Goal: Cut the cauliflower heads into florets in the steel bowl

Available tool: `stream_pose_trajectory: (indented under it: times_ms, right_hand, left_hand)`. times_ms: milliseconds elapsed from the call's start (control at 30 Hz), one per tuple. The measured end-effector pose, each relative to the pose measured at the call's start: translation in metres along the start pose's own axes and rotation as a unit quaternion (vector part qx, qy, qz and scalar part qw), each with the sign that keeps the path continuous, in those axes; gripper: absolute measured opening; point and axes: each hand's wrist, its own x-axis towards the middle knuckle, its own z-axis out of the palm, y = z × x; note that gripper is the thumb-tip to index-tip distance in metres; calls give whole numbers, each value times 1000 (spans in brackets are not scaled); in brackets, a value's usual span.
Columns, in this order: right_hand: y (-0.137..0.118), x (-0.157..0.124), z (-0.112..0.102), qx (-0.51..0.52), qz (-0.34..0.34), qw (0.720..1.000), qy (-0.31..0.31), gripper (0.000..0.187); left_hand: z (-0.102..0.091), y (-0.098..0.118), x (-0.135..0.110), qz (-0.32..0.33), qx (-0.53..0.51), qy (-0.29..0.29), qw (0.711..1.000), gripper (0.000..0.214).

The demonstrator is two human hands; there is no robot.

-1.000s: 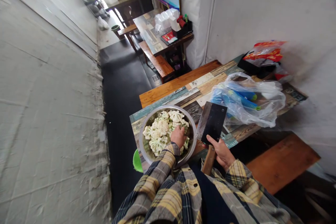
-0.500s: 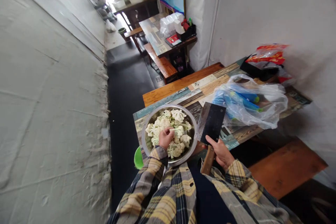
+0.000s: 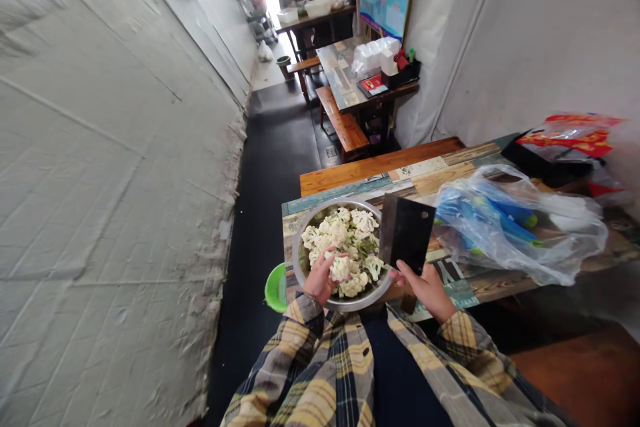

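Note:
A steel bowl full of white cauliflower florets stands at the near edge of a patchwork wooden table. My left hand is closed on a floret at the bowl's near side. Just right of the bowl, my right hand grips the handle of a dark cleaver and holds its blade upright. Both forearms wear plaid sleeves.
A clear plastic bag with blue items lies on the table to the right, red packets behind it. A green bowl sits below the table's left corner. A wooden bench, further tables and a person lie ahead. A white wall runs along the left.
My left hand moved from the bowl's right side to its near edge and picked up a floret. The cleaver was raised more upright. The view swung rightward and up.

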Motion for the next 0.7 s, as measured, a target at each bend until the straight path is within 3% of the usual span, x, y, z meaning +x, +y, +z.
stream_pose_trajectory:
  times_ms: [67,200,333,467,700]
  right_hand:
    - [4,-2,2,-87,-47,995,-21,44]
    - [13,-10,7,-166,-132,976,-49,35]
    - [17,-15,10,-214,-214,949,-94,34]
    - [17,-14,9,-275,-252,919,-130,44]
    - [25,-11,8,-354,-309,873,-129,54]
  left_hand:
    - [1,-6,-1,5,14,-3,1000,57]
    - [2,-12,0,27,69,6,997,48]
    - [5,-13,-1,-10,67,6,998,47]
    - [12,-10,-5,-42,46,-14,998,56]
    - [25,6,-14,67,61,-71,993,48]
